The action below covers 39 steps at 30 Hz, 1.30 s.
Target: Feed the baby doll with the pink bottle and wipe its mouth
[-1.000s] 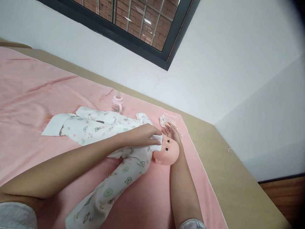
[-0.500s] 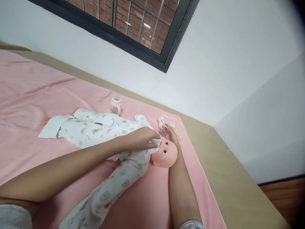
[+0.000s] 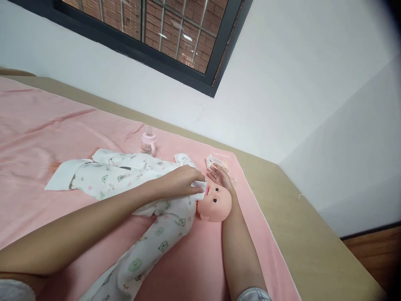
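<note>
A baby doll [image 3: 216, 207] lies on its back in a white printed sleepsuit [image 3: 163, 217], head to the right and feet to the left. Pinched in my left hand [image 3: 184, 182] is a small white tissue [image 3: 199, 189], at the doll's chin just below its mouth. My left forearm crosses over the doll's body. On the far side of the head my right hand [image 3: 221, 176] rests palm up, fingers loosely spread and holding nothing, its forearm beside the crown. Right by those fingertips is a small white and clear packet [image 3: 213, 161], partly covered by them.
A pink baby bottle [image 3: 148, 142] stands beyond the doll's legs. Under everything is a pink blanket [image 3: 250, 259] on a tan surface [image 3: 291, 225]. At the back are a white wall [image 3: 266, 96] and a dark-framed window [image 3: 200, 83] with bars outside.
My left hand and the tissue have shifted slightly down from the doll's mouth, so more of the lips shows. My right hand keeps its place by the head. The view has tilted a little.
</note>
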Motion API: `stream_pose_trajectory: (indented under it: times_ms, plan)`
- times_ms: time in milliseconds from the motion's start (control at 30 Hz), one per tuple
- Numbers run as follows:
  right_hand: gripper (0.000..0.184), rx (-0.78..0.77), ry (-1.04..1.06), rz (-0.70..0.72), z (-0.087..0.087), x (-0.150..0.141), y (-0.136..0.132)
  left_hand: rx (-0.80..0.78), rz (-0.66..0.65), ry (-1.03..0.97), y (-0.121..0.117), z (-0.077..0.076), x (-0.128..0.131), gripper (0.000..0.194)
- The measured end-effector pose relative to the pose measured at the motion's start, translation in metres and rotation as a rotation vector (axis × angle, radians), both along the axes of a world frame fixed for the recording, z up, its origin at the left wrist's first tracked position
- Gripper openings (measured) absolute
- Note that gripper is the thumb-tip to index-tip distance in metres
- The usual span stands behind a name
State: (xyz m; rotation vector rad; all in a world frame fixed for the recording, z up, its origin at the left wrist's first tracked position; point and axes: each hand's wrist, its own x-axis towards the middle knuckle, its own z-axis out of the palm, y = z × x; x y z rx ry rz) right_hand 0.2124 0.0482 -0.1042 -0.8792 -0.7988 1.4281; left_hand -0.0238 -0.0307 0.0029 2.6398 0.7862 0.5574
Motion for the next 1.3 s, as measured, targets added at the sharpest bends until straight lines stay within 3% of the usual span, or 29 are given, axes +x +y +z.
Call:
stream_pose_trajectory:
  times_ms: [433, 1033, 1300]
  plan:
    - [0.035, 0.065, 0.026, 0.076, -0.023, 0.016, 0.021, 0.042, 0.014, -0.039, 0.006, -0.005, -0.003, 0.012]
    - [0.030, 0.064, 0.020, 0.068, -0.015, 0.010, 0.016, 0.139, 0.017, -0.128, 0.011, -0.016, 0.003, 0.010]
    - [0.031, 0.107, -0.008, 0.018, -0.004, -0.005, -0.005, 0.148, 0.029, -0.105, 0.011, -0.018, 0.007, 0.015]
